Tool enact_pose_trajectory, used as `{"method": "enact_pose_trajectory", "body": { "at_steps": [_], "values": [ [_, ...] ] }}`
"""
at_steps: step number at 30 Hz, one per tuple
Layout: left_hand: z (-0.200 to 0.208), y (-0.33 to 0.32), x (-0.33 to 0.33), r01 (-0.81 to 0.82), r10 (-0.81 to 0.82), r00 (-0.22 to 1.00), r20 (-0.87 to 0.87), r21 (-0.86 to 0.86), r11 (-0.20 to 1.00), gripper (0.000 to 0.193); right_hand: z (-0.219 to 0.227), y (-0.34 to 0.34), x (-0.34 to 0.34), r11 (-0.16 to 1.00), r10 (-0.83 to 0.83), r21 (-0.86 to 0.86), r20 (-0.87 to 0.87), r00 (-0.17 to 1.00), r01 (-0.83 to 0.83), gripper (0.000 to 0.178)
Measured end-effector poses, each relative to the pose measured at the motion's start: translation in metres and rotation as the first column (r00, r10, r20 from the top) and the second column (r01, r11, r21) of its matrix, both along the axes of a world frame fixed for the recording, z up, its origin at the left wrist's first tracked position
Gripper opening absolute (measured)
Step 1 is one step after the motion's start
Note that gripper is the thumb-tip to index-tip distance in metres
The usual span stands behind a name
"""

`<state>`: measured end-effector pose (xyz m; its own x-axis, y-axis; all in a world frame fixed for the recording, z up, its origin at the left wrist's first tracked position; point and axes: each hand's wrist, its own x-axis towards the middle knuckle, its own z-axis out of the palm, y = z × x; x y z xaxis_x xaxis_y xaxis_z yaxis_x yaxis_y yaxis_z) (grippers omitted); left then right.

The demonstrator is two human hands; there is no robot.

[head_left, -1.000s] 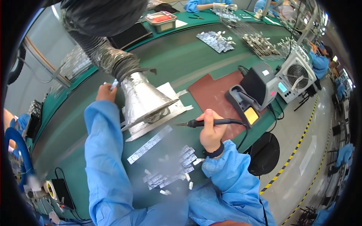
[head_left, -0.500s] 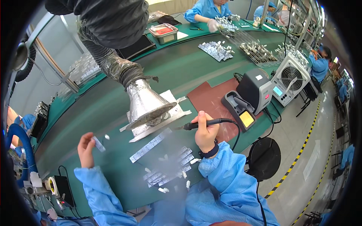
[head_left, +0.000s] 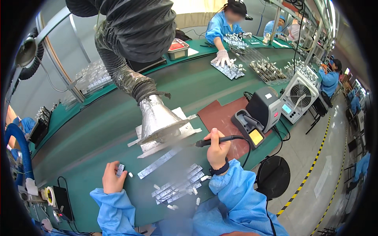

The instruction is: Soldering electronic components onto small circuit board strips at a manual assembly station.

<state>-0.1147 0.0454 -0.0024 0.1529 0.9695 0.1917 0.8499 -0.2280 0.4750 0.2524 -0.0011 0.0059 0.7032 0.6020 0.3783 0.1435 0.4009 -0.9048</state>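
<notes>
Circuit-board strips [head_left: 165,193] lie overlapped in the foreground beside white connectors [head_left: 172,207] on a green bench [head_left: 84,167]. The left hand [head_left: 113,179] has come in nearer to them over the past half second, thumb and fingers closed on a short board piece [head_left: 120,170]. The right hand [head_left: 217,155], fingers wrapped around a soldering iron [head_left: 226,139], stays near the far end of a long strip [head_left: 159,163]. Beyond stand a silver fume hood [head_left: 157,118] and a soldering station [head_left: 263,108]. Farther off, a co-worker's gloved hand [head_left: 222,58] now reaches a board pile [head_left: 229,71].
</notes>
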Motion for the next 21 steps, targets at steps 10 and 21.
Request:
{"method": "enact_pose_trajectory", "body": {
  "at_steps": [10,21],
  "values": [
    [-0.0011,-0.0007,0.0065,-0.022,0.019,0.993,0.113,0.022,1.0,0.027,-0.0026,0.0017,-0.0017,1.0,0.004,-0.008,0.0,1.0,-0.004,0.048],
    [0.0017,-0.0011,0.0113,0.016,-0.019,0.995,0.096,0.037,0.999,0.026,0.0,0.0014,-0.0024,1.0,0.014,-0.016,0.0,1.0,-0.014,0.048]
  ]
}}
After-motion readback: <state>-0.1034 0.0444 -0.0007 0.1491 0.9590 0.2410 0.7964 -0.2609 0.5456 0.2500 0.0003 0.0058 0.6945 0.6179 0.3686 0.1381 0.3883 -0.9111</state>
